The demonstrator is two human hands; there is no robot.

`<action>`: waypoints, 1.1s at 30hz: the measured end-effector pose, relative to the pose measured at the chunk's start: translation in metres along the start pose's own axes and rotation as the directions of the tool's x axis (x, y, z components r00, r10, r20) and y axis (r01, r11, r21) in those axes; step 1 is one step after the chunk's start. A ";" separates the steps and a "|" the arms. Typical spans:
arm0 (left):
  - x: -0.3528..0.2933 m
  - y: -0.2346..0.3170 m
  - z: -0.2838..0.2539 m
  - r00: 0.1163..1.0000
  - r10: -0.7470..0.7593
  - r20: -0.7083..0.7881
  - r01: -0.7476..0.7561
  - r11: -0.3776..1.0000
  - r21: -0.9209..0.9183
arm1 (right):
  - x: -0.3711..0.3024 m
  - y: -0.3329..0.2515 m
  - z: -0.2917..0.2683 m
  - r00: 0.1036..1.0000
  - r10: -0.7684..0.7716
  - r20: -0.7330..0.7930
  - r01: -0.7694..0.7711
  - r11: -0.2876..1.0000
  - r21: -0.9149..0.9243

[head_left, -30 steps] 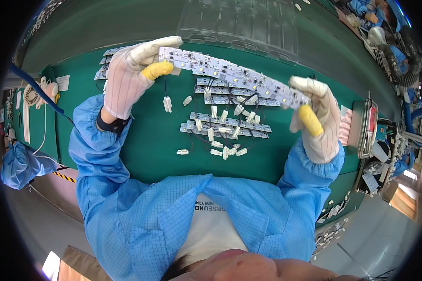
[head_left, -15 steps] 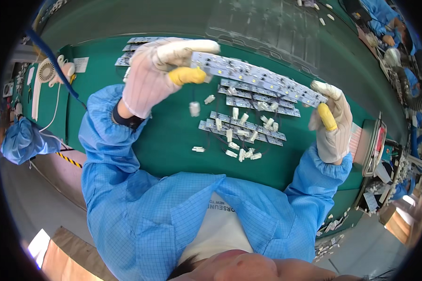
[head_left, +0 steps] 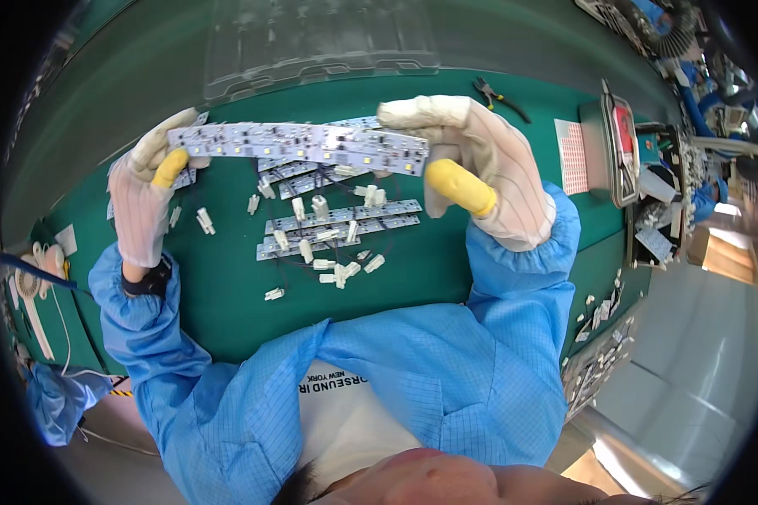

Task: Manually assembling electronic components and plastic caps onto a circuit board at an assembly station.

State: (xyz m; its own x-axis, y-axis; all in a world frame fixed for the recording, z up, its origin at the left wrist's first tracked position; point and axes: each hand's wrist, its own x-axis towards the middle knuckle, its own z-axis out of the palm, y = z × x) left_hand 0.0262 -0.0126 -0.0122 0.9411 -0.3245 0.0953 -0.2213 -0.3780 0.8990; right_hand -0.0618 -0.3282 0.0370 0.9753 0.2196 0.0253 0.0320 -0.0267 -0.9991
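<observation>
Sleeves [head_left: 526,282] of blue cloth are reaching forward from the person's body, and two gloved hands are holding a long white circuit board [head_left: 299,145] in the air between them. Over the last second the board is losing its slope toward the right hand and is now running nearly level, though the turning of the head may be causing part of that. To my eye the handling is continuing aloft, since neither hand is letting go.

The left hand [head_left: 141,200] is standing fairly upright, pinching the board's left end, its yellow-covered thumb [head_left: 170,168] lying in front and its fingers going behind. The right hand [head_left: 497,164] is bending inward, its fingers stretching left behind the board's top edge and its own yellow thumb pressing at the right end; it too is gripping.

Below and between the hands, more boards [head_left: 392,212] are lying on a green mat [head_left: 434,282], with white connectors [head_left: 320,208] scattering over and around them. Beyond the right hand, dark-handled pliers [head_left: 511,106] are resting, while a red-patterned sheet [head_left: 573,156] and a metal-rimmed box [head_left: 615,151] are sitting to its right. Farther off, ahead of both hands, a clear plastic tray [head_left: 320,42] is lying.
</observation>
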 end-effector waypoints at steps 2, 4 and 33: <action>0.000 -0.004 0.002 1.000 -0.002 -0.025 0.000 0.998 -0.069 | -0.001 -0.004 -0.002 1.000 0.025 0.006 -0.025 1.000 0.008; -0.001 -0.006 0.002 0.999 -0.001 -0.039 -0.003 0.995 -0.102 | 0.000 0.001 -0.002 1.000 -0.019 0.005 0.019 1.000 0.006; -0.011 0.004 -0.011 0.957 0.198 0.213 -0.160 0.970 -0.182 | 0.025 0.032 -0.010 0.976 0.059 -0.210 -0.096 0.981 -0.172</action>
State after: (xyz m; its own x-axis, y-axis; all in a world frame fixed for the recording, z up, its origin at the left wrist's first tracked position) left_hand 0.0178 -0.0011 -0.0051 0.8024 -0.5697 0.1778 -0.3188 -0.1573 0.9347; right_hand -0.0347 -0.3333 0.0056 0.9996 0.0083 -0.0269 -0.0245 -0.2145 -0.9764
